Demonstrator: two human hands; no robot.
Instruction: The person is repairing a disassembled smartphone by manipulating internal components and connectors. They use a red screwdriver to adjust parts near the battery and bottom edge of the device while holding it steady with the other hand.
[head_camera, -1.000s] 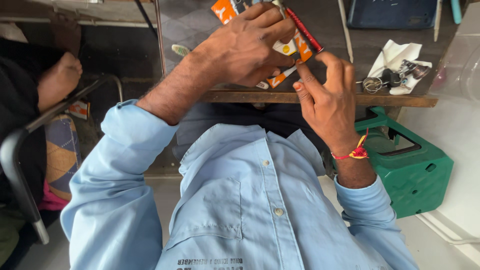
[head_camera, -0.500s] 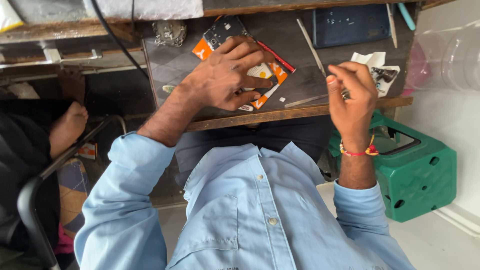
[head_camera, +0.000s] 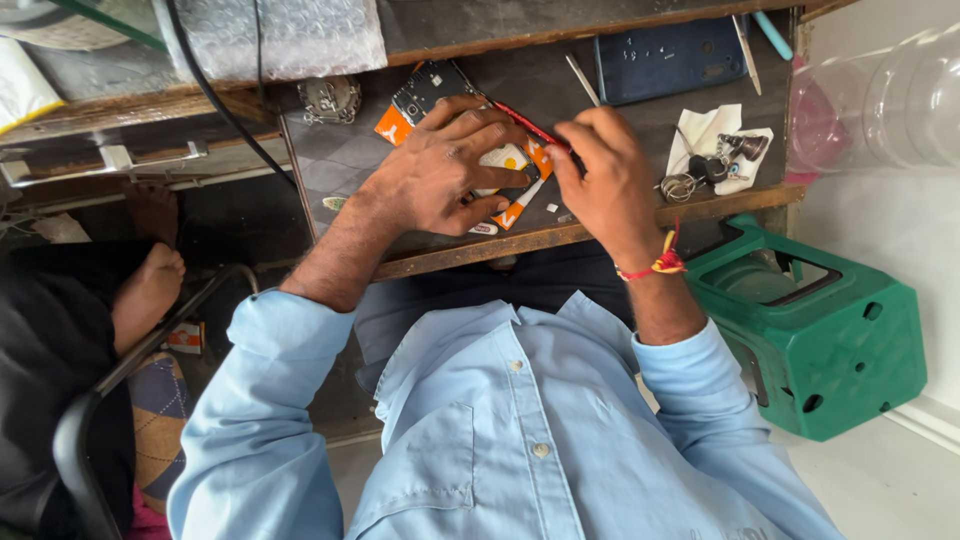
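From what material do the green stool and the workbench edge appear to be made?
The green moulded stool looks like plastic: uniform colour, smooth slightly glossy walls, round moulded holes. The brown workbench edge seems to be worn wood: matt, with a grain-like, chipped rim, though a laminate cannot be ruled out.

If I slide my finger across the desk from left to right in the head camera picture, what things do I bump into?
Bubble wrap → metal clip → left hand on the opened phone → right hand holding a red tool → dark blue phone back → white tissue with small parts → clear plastic jar.
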